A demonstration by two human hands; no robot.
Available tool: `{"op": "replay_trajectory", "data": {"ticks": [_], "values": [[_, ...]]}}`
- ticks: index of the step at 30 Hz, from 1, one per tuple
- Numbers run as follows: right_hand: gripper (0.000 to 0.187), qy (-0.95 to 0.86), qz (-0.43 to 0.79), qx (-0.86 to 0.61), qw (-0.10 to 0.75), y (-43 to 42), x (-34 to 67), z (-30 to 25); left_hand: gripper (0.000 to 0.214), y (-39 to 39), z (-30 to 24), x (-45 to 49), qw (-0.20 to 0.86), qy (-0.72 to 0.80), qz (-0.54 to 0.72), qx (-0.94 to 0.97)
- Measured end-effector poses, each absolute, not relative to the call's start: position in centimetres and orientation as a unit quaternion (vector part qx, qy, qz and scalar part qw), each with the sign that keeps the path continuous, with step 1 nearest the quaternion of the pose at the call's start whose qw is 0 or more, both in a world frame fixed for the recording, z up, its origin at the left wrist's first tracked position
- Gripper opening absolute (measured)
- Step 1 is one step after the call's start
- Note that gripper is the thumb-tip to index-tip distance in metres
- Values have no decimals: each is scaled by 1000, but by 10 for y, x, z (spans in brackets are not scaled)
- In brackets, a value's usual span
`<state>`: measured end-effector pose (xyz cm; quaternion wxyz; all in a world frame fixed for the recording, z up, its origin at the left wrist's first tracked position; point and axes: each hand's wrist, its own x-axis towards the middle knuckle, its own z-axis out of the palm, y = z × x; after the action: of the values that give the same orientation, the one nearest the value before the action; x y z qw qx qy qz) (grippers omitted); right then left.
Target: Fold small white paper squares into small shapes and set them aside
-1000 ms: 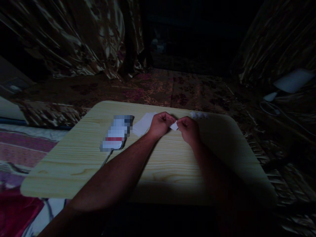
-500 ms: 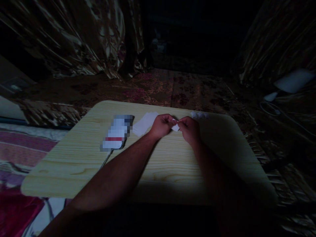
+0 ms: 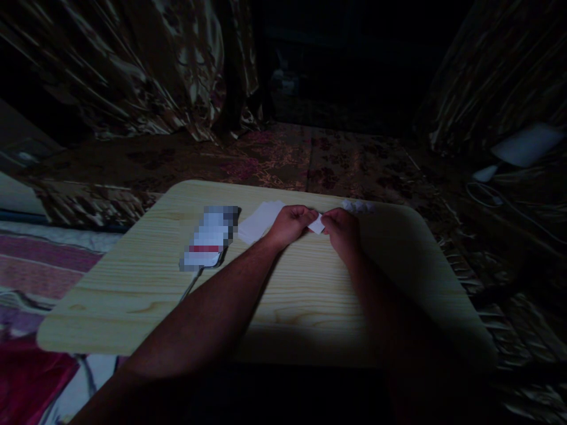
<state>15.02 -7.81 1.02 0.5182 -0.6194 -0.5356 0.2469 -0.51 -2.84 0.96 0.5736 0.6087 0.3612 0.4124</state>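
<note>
A small piece of white paper [image 3: 316, 224] is pinched between my two hands, just above the far half of the wooden table [image 3: 305, 307]. My left hand [image 3: 290, 226] grips its left side, thumb on top. My right hand [image 3: 342, 229] closes on the right side with thumb and curled fingers. Left of my left hand lies a fanned stack of white paper sheets [image 3: 259, 222], partly covered by that hand. Several small white folded pieces [image 3: 358, 206] sit in a row beyond my right hand, near the far edge.
A phone [image 3: 208, 239] with a blurred-out screen lies at the left, its cable [image 3: 190, 288] running toward me. Patterned curtains [image 3: 177, 71] hang behind the table. A white lamp [image 3: 527, 146] stands at the right, and bedding [image 3: 39, 260] is at the left.
The white paper shows a little more of its face between my fingers. My right hand has shifted very slightly right; the left hand stays nearly in place.
</note>
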Motion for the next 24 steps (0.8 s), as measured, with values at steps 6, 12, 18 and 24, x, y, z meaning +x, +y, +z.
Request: {"op": "replay_trajectory", "data": {"ticks": [6, 12, 18, 24], "values": [[16, -521, 241, -629, 524, -78, 151, 11, 35, -32, 9, -3, 564, 350, 388, 639], [15, -520, 268, -610, 534, -76, 151, 8, 30, -31, 9, -4, 568, 375, 424, 597], [14, -547, 277, -592, 523, -74, 151, 3, 30, -30, 11, -3, 601, 361, 456, 547], [14, -560, 298, -585, 505, -76, 149, 5, 27, -30, 11, -3, 588, 358, 457, 563]]}}
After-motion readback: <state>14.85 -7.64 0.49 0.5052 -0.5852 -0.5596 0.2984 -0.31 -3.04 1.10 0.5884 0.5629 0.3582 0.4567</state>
